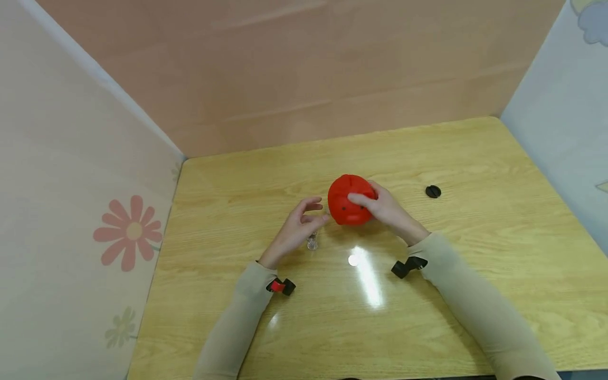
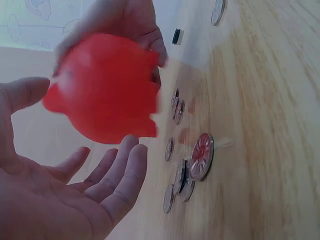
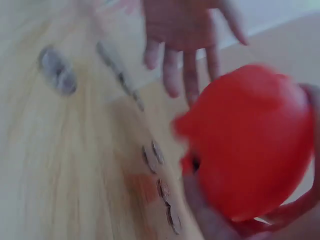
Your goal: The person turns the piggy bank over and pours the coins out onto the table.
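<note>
A red piggy bank (image 1: 343, 199), with small dark eyes and a snout, is held in my right hand (image 1: 388, 208), thumb across its face and the other fingers behind it. In the left wrist view the piggy bank (image 2: 110, 95) is raised above the table, its stubby feet toward the wood. My left hand (image 1: 295, 228) is just left of it, fingers spread and loosely bent around nothing. Several silvery coins (image 2: 202, 156) are on the table below the hands, some overlapping. The right wrist view is blurred, with the left palm (image 3: 182, 25) beyond the piggy bank.
A round black plug (image 1: 433, 191) lies on the wooden table (image 1: 499, 237) to the right. One coin (image 2: 218, 12) sits apart from the others. A pinkish wall (image 1: 309, 79) stands at the back, with pale panels on the left and right.
</note>
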A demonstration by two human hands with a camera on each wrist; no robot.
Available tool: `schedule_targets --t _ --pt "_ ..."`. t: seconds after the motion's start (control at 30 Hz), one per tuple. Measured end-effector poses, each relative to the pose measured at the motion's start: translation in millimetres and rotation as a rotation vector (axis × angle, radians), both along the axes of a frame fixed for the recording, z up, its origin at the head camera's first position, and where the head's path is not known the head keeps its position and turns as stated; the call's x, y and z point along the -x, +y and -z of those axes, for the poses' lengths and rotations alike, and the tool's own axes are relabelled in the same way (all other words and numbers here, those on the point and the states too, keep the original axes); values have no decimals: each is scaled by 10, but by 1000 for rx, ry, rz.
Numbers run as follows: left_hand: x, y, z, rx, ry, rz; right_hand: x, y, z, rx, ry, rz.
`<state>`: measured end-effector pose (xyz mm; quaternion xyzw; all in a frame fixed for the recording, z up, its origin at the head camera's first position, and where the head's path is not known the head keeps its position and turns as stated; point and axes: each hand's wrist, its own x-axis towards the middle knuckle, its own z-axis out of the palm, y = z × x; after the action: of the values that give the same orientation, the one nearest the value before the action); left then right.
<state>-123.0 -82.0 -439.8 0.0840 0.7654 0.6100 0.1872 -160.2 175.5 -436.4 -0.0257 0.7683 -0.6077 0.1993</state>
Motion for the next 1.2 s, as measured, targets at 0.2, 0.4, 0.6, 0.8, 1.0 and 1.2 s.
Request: schedule_targets --t 0.2,0.4,0.6,0.8,1.0,1.2 --pt "-16 10 0 -33 0 18 -56 -74 58 -8 7 -61" --pt "-5 21 22 -7 4 5 -91 -128 50 7 6 -32" --pt "0 26 19 17 -6 -33 -138 -173 39 -24 34 -47" --pt "-2 -3 14 43 -10 -59 -161 -156 31 -112 114 -125" --pt "12 -19 28 37 6 -70 -94 -145 16 -165 156 -166" --pt "71 -74 17 31 84 -123 24 -171 -8 -154 194 -144"
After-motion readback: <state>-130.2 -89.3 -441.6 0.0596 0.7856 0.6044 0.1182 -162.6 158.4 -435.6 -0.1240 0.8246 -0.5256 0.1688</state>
